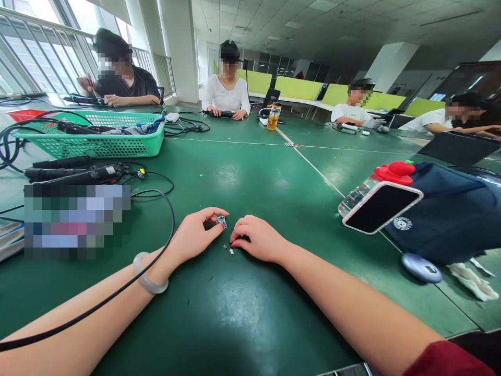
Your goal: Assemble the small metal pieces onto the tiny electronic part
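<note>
My left hand [199, 232] pinches a small circuit board [222, 221] between thumb and fingers, just above the green table [235, 313]. Close by on its right, my right hand [258, 237] rests on the table with curled fingers and the thumb tucked in. Whatever its fingertips may hold is hidden or too small to make out. Between the hands lie a tiny white part [231, 251] and a tiny brownish piece [225, 246], both loose on the tabletop.
A black cable [168, 230] arches over my left forearm. On the left stand a green basket [109, 143] of tools and black handheld tools [86, 172]. At right are a propped phone [383, 207], a red-capped bottle [356, 196] and a dark blue bag [450, 209]. Several people sit beyond.
</note>
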A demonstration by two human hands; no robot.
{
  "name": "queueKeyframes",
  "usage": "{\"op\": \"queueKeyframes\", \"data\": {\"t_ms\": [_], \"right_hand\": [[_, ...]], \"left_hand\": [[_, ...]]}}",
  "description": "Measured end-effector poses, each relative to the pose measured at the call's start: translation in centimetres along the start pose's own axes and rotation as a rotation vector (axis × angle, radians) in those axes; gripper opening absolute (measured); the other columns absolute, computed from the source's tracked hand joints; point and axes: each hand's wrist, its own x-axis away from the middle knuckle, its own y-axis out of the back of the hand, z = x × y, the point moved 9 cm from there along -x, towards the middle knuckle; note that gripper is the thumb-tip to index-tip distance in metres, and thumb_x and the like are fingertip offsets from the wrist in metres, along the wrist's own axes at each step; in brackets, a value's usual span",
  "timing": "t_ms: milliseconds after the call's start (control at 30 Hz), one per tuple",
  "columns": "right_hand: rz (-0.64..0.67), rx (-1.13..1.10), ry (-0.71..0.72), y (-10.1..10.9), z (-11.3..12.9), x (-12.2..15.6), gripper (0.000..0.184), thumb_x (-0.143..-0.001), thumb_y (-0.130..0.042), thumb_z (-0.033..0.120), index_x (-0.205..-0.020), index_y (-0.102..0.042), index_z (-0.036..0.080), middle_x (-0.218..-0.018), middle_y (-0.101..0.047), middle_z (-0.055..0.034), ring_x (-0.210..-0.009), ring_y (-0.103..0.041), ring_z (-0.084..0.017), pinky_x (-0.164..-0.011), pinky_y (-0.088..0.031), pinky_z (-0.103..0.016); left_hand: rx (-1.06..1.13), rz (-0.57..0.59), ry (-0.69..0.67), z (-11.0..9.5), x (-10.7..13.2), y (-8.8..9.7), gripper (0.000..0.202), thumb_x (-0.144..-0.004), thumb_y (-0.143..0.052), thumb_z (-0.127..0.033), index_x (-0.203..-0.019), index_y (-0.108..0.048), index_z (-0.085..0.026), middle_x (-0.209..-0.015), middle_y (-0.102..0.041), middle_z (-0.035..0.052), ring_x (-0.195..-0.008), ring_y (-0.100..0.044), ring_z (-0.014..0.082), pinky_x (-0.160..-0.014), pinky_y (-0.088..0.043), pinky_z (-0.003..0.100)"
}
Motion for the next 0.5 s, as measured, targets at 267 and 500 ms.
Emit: {"op": "queueKeyframes", "data": {"t_ms": [267,500], "right_hand": [[-0.141,-0.164,-0.144,1.3,-1.1,0.1,0.010,-0.083,-0.060,0.017,-0.078,-0.067,0.020,-0.076,-0.068,0.0001,-0.072,-0.057,-0.013,-0.073,-0.043,-0.027],[-0.273,-0.537,-0.312,1.4,-3.0,0.4,0.010,-0.081,-0.058,0.025,-0.078,-0.065,0.019,-0.070,-0.065,0.0013,-0.061,-0.057,-0.010,-0.064,-0.046,-0.024]], "left_hand": [[-0.018,0.012,-0.007,-0.3,0.1,-0.1,0.037,-0.082,-0.052,-0.034,-0.116,-0.063,-0.023,-0.078,-0.063,-0.0017,-0.071,-0.058,0.0140,-0.071,-0.047,0.026],[0.080,0.051,0.022,-0.1,0.0,-0.4,0.032,-0.078,-0.061,-0.038,-0.105,-0.066,-0.022,-0.082,-0.067,-0.0002,-0.077,-0.061,0.0155,-0.075,-0.048,0.028]]}}
